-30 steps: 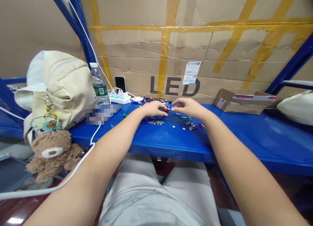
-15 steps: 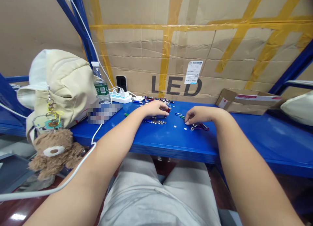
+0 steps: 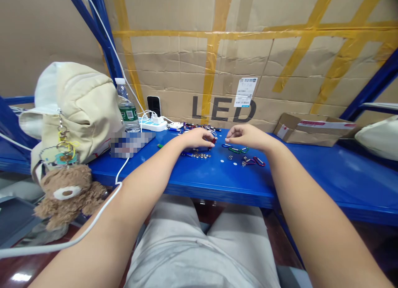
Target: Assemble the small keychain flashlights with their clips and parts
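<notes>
Close together, left hand [image 3: 198, 137] grips a red piece [image 3: 213, 141], right hand [image 3: 246, 135] pinches shut above carabiners [image 3: 238, 150]; bottle [image 3: 126, 107] and bag [image 3: 79, 109] crowd the shelf [image 3: 311, 172]; carton [image 3: 174, 72] reads "LED".

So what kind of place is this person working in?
Most likely a storeroom or small packing workshop: the worktop is a blue metal rack shelf, big taped cardboard boxes marked LED stand behind it, and small coloured carabiner clips lie loose on it.

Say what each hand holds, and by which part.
Left hand grips a red piece by its hidden end; the other end shows past the fingers. Right hand is pinched; what it holds, if anything, cannot be told.
</notes>
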`<state>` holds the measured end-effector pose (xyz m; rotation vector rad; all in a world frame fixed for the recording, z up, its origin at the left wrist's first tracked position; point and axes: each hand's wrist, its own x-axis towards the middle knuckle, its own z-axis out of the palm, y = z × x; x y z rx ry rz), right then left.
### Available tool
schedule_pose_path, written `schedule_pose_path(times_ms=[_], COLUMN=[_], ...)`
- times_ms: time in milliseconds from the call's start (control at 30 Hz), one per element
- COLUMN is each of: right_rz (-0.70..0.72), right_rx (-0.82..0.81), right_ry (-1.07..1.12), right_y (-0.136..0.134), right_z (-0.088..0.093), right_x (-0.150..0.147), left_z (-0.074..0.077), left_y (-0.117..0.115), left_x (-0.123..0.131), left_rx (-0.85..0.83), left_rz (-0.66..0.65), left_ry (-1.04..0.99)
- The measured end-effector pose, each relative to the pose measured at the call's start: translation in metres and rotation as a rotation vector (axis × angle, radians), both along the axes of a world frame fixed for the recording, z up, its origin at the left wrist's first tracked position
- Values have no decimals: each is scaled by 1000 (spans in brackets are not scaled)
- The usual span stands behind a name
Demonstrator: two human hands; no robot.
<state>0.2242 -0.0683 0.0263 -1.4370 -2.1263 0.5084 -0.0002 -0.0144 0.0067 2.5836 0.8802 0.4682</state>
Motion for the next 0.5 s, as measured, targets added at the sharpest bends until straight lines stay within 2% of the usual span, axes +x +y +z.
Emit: schedule_pose_path(times_ms=[67, 233, 433, 500], right_rz=[21, 6, -12, 9], right_rx=[36, 92, 71, 65], right_ry=[67, 67, 452, 490], right_y=[2, 6, 12, 14], right_z=[-2, -6, -15, -19], right_x=[0, -7, -20, -23], left_z=[0, 1, 0, 0], left_y=[0, -1, -2, -2], left_x=[0, 0, 1, 1], left_rx=[1, 6, 4, 1], left_rz=[1, -11, -15, -24], left_ry=[4, 13, -8, -17])
